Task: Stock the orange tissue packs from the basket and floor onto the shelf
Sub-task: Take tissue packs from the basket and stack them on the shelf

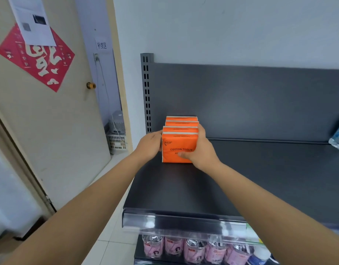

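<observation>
Shelf: dark top shelf (pixel 260 178), mostly bare, by a white wall.
Packs: four orange tissue packs (pixel 181 129) stand on edge in a row at the back left.
Front pack (pixel 175 150): held from both sides.
Left hand (pixel 148 145): fingers flat on the pack's left side.
Right hand (pixel 200 150): fingers clamped on its right side, thumb on the front.
Basket and floor packs: not seen.
Risk: a crooked push could tip the row like dominoes.
Risk: squeezing hard could squash the soft pack.
</observation>
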Tool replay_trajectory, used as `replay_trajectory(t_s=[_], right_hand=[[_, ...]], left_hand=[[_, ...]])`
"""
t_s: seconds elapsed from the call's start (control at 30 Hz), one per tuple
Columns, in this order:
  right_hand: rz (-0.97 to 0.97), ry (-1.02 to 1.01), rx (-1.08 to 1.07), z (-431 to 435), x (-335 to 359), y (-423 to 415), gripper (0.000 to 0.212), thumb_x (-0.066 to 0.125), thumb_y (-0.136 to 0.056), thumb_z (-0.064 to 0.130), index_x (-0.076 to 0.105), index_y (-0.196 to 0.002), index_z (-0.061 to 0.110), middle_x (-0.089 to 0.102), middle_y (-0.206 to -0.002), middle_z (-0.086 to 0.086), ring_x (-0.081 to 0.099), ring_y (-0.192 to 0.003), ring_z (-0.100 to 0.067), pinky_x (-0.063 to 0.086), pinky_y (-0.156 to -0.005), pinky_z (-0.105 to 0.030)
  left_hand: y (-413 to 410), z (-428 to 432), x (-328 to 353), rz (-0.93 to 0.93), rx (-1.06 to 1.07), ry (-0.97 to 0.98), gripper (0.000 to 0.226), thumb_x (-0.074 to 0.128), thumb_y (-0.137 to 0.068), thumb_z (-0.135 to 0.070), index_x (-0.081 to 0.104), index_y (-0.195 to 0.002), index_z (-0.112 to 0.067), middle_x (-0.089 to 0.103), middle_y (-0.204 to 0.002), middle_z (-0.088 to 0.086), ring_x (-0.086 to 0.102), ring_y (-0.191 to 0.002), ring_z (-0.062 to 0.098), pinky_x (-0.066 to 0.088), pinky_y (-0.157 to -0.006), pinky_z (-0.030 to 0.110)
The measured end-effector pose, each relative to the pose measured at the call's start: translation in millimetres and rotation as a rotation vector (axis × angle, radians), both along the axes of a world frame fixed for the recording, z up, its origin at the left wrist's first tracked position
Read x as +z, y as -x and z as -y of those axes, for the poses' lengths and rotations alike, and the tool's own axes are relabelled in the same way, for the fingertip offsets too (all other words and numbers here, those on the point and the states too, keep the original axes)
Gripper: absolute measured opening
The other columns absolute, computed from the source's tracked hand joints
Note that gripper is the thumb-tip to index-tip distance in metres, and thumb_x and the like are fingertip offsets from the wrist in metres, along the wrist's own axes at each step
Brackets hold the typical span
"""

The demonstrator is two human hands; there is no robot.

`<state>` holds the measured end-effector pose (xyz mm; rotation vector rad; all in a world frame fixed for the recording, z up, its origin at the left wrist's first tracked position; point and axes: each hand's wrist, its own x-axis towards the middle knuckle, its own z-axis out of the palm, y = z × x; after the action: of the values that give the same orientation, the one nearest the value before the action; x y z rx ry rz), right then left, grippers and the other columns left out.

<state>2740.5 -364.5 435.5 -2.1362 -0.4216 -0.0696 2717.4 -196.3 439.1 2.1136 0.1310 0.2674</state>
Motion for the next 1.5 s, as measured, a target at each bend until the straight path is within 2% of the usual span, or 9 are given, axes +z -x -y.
replay_trajectory(t_s=[0.1,0.23,0.37,0.57,0.7,1.1,1.27,1.4,1.5], right_hand=[[0.018,0.044,-0.029,-1.3,0.6,4.7,0.119,0.088,-0.063,0.021,0.007,-0.15,0.028,0.046,-0.139,-0.002,0.049,-0.126,-0.022,0.044,-0.104,-0.043],[-0.043,0.119,-0.041,8.3,15.2,15.2,0.119,0.085,-0.064,0.03,0.005,-0.151,0.03,0.031,-0.146,-0.006,0.035,-0.135,-0.026,0.036,-0.108,-0.043],[-0.076,0.256,-0.08,22.0,37.0,33.6,0.108,0.079,-0.071,0.038,0.009,-0.153,0.023,0.019,-0.156,-0.009,0.025,-0.142,-0.03,0.031,-0.113,-0.045],[0.026,0.474,-0.054,21.9,59.2,91.3,0.08,0.072,-0.077,0.039,0.032,-0.143,0.018,0.039,-0.143,-0.011,0.033,-0.135,-0.031,0.034,-0.107,-0.043],[0.052,0.645,-0.071,11.2,56.0,136.8,0.082,0.067,-0.077,0.051,0.031,-0.143,0.018,0.042,-0.141,-0.01,0.04,-0.13,-0.033,0.042,-0.102,-0.046],[-0.073,0.674,0.068,-42.9,-16.7,287.6,0.072,0.062,-0.082,0.051,0.04,-0.138,0.013,0.053,-0.133,-0.008,0.053,-0.117,-0.028,0.048,-0.094,-0.04],[-0.337,0.833,0.151,-43.7,-90.3,327.2,0.076,0.062,-0.086,0.046,0.031,-0.147,0.013,0.042,-0.148,-0.009,0.043,-0.132,-0.029,0.04,-0.103,-0.037],[-0.54,1.024,0.152,-28.8,-156.1,335.7,0.056,0.061,-0.085,0.045,0.055,-0.13,0.012,0.06,-0.127,-0.007,0.057,-0.115,-0.029,0.047,-0.096,-0.036],[-0.663,1.08,0.15,-10.2,-196.8,336.9,0.062,0.067,-0.081,0.044,0.052,-0.133,0.014,0.061,-0.127,-0.007,0.058,-0.116,-0.027,0.047,-0.098,-0.036]], left_hand=[[2.8,-1.7,2.8,-0.039,-0.012,-0.068,0.044,0.026,-0.102,-0.035,0.066,-0.108,-0.019,0.071,-0.1,0.003,0.064,-0.09,0.019,0.046,-0.08,0.03],[14.1,-3.9,9.8,0.036,0.114,-0.261,0.046,0.027,-0.102,-0.029,0.04,-0.145,-0.022,0.051,-0.143,0.002,0.051,-0.126,0.023,0.039,-0.107,0.038],[37.1,-2.8,20.0,0.102,0.147,-0.474,0.048,0.027,-0.102,-0.037,0.037,-0.147,-0.022,0.049,-0.144,0.002,0.047,-0.13,0.021,0.04,-0.1,0.035],[89.8,-9.9,25.9,0.023,0.165,-0.818,0.065,0.023,-0.096,-0.061,0.033,-0.148,-0.024,0.046,-0.142,0.006,0.047,-0.128,0.026,0.044,-0.097,0.041],[136.1,-15.9,22.7,0.006,0.169,-1.02,0.069,0.02,-0.094,-0.065,0.032,-0.147,-0.023,0.046,-0.142,0.007,0.043,-0.128,0.028,0.036,-0.103,0.042],[277.8,-47.0,-37.6,-0.124,0.092,-1.061,0.076,0.022,-0.091,-0.069,0.044,-0.137,-0.014,0.05,-0.135,0.012,0.046,-0.124,0.03,0.036,-0.101,0.041],[322.2,-55.8,-111.7,-0.304,0.029,-1.076,0.075,0.022,-0.09,-0.07,0.048,-0.132,-0.013,0.053,-0.132,0.012,0.049,-0.12,0.031,0.038,-0.097,0.044],[350.8,-58.3,-185.2,-0.423,-0.075,-1.049,0.071,0.026,-0.092,-0.065,0.049,-0.133,-0.012,0.052,-0.133,0.013,0.044,-0.124,0.031,0.035,-0.101,0.043],[370.8,-58.8,-241.4,-0.502,-0.197,-1.028,0.067,0.031,-0.092,-0.063,0.05,-0.133,-0.013,0.051,-0.137,0.014,0.038,-0.13,0.031,0.029,-0.107,0.042]])
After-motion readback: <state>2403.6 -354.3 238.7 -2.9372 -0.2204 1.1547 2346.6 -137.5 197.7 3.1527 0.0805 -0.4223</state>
